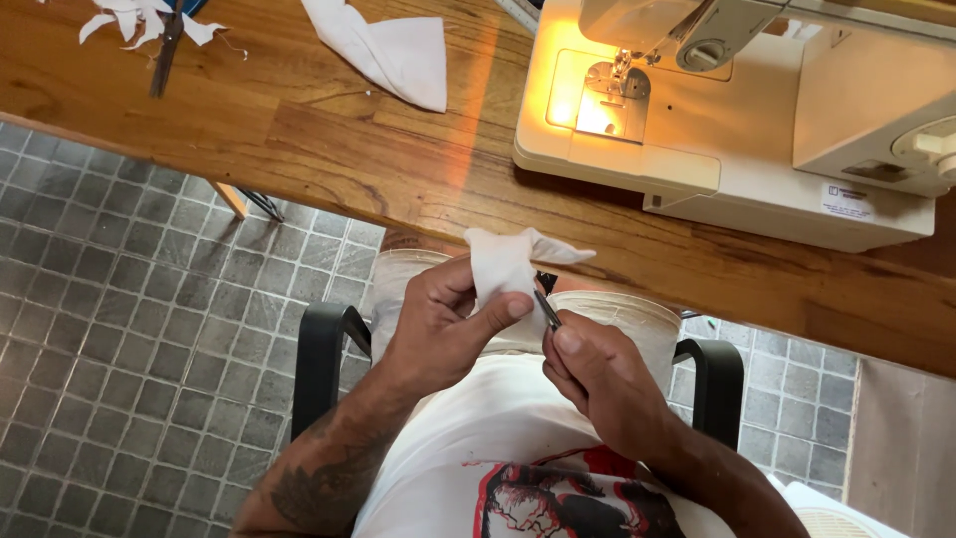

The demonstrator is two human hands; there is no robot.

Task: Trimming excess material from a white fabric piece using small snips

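Note:
My left hand (pixel 443 324) grips a small white piece of fabric (pixel 503 264) over my lap, thumb pressed across its front. My right hand (pixel 597 384) holds a thin dark metal tool (pixel 547 310), its tip touching the fabric's lower right edge. What kind of tool it is cannot be told. Both hands sit just below the front edge of the wooden table (pixel 329 149).
A cream sewing machine (pixel 757 130) with its lamp lit stands on the table at the right. A larger white cloth (pixel 393 45) lies at the table's middle, with fabric scraps (pixel 139 20) and dark scissors (pixel 164 50) at far left. I sit on a black-armed chair (pixel 319 364) over grey tiles.

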